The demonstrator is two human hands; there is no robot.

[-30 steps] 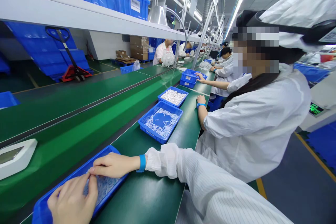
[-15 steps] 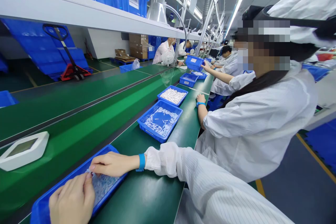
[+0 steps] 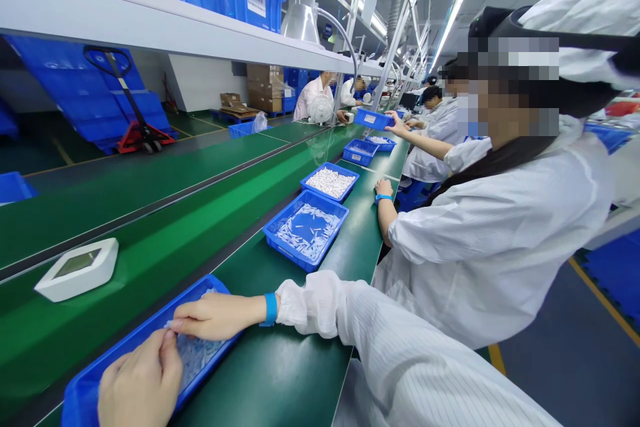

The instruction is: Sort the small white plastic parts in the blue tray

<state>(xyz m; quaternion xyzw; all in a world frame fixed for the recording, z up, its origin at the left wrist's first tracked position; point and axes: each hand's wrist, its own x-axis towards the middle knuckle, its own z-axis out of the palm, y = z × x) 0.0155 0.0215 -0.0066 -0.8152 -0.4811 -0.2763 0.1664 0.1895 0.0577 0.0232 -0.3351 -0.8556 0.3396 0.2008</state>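
Over the near blue tray (image 3: 87, 383), my two hands meet with fingers pinched together. My left hand (image 3: 143, 373) is closed at the lower left. My right hand (image 3: 215, 315), with a blue wrist band (image 3: 271, 309), comes in from the right and is closed too. Between the fingertips shows a sliver of a small pale plastic piece (image 3: 169, 324), mostly hidden by the fingers. Many small translucent bluish pieces (image 3: 200, 353) lie in the tray beneath.
Farther along the green bench stand a blue tray of slim pale pieces (image 3: 283, 220) and one of white pieces (image 3: 330, 181). A white device with a screen (image 3: 80, 270) sits on the green belt. At right, a co-worker (image 3: 480, 247) holds a blue bin (image 3: 373, 118).
The white device has shifted right and away along the belt. The co-worker's bin has tipped to a different angle and moved slightly. My hands stay pinched together, almost unmoved.
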